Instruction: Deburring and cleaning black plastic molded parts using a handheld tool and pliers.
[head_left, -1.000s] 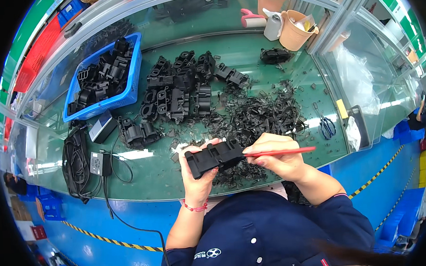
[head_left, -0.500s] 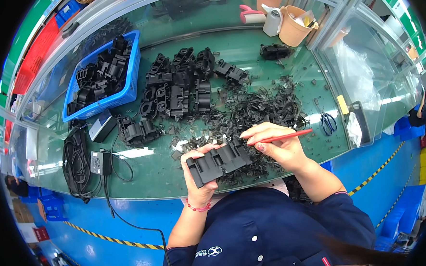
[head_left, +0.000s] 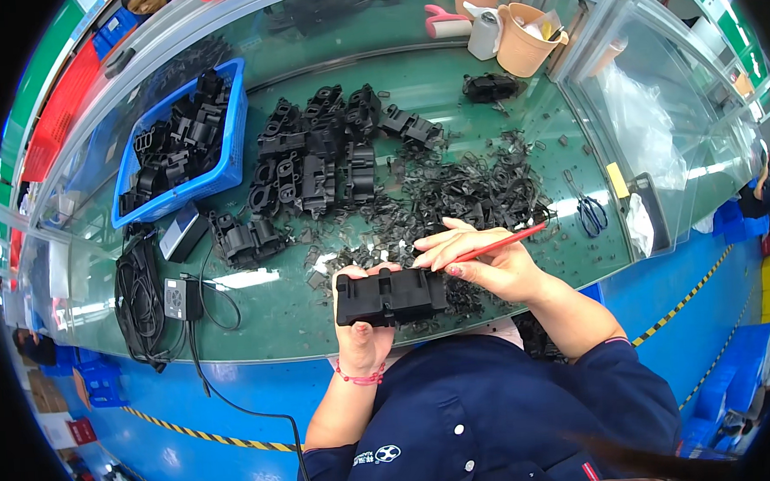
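Observation:
A black moulded plastic housing [head_left: 390, 298] is gripped in my left hand [head_left: 361, 344], thumb on its near side and fingers behind it. It lies almost level above the near edge of the green table. My right hand [head_left: 494, 268] is closed on a slim red pen-shaped tool [head_left: 500, 242], whose tip end reaches the housing's far right edge. The tip itself is hidden by my fingers. Just beyond both hands spreads a heap of black plastic scraps [head_left: 478, 192]. Farther left, similar black housings [head_left: 317, 183] lie grouped on the table.
A blue basket [head_left: 239, 139] of black parts stands at the far left. Near it lie a bundled black cable [head_left: 140, 297] and a power adapter [head_left: 182, 298]. Dark-handled scissors [head_left: 591, 216] lie at the right. Beige buckets [head_left: 523, 55] stand at the back, beside transparent panels.
The housing has turned from a slant to nearly level in my left hand. My right hand has shifted slightly left with the red tool, which is now tilted more steeply.

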{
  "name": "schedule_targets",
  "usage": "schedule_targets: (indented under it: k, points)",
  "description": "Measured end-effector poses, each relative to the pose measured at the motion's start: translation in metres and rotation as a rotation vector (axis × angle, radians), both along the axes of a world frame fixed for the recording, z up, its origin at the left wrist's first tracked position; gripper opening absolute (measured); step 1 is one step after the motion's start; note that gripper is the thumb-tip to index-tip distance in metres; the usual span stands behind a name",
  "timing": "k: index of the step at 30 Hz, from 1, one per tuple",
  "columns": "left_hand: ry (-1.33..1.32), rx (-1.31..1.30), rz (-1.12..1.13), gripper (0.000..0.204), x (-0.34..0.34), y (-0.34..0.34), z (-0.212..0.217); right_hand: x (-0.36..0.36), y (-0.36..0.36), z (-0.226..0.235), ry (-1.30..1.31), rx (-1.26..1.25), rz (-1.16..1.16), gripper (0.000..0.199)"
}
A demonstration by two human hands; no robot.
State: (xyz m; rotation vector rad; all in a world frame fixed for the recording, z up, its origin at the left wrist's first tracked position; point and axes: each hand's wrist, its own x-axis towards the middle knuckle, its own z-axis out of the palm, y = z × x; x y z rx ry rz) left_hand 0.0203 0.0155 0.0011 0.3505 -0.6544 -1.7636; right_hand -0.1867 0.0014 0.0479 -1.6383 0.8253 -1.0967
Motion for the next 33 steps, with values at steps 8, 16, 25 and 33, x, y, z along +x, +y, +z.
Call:
schedule_targets:
  k: [8, 16, 25, 33]
  points:
    - [0.034, 0.252, -0.109, 0.057, 0.002, 0.003, 0.003, -0.006, -0.003, -0.006, 0.044, -0.077, 0.064, 0.009]
    - [-0.016, 0.255, -0.037, 0.042, -0.003, 0.000, 0.006, 0.006, 0.002, -0.008, 0.287, -0.547, -0.253, 0.005]
    - [-0.277, -0.270, 0.402, 0.050, -0.014, -0.006, 0.004, -0.004, -0.016, -0.014, -0.450, 0.058, -0.449, 0.017]
    - [-0.599, -0.632, 0.581, 0.050, -0.004, -0.009, -0.013, 0.011, 0.006, -0.013, -0.453, 0.474, -0.183, 0.019]
